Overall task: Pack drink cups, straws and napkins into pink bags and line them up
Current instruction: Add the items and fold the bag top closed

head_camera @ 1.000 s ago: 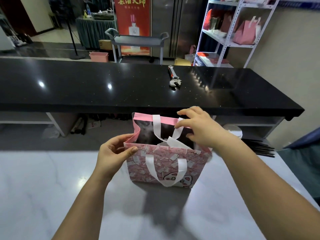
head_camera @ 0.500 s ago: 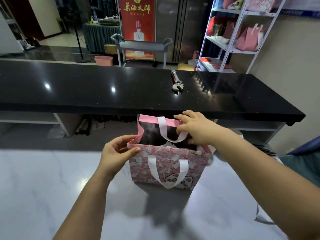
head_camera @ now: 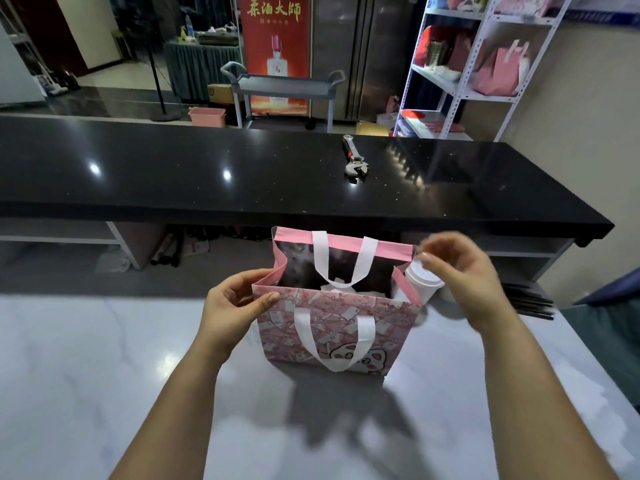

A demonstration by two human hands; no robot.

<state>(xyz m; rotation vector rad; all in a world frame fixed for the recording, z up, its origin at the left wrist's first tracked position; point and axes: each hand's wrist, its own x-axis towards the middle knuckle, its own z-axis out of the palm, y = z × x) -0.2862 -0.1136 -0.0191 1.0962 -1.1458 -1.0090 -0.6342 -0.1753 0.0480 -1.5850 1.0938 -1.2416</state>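
A pink patterned bag (head_camera: 339,327) with white handles stands open on the white marble table (head_camera: 104,375). My left hand (head_camera: 232,306) pinches the bag's front left rim corner. White paper (head_camera: 337,289) shows inside the bag. A white lidded cup (head_camera: 424,287) stands just outside the bag's right side. My right hand (head_camera: 464,271) hovers over that cup, blurred by motion, its fingers loosely curled with the thumb tip at the lid and nothing gripped.
Thin dark sticks (head_camera: 530,303) lie at the table's right edge. A long black counter (head_camera: 242,174) runs behind the bag with a wrench (head_camera: 353,161) on it. A white shelf (head_camera: 498,71) at the back right holds more pink bags.
My right hand has left the bag's far rim and handle and swung right, over the cup. My left hand keeps its pinch on the rim. The bag stands wider open.
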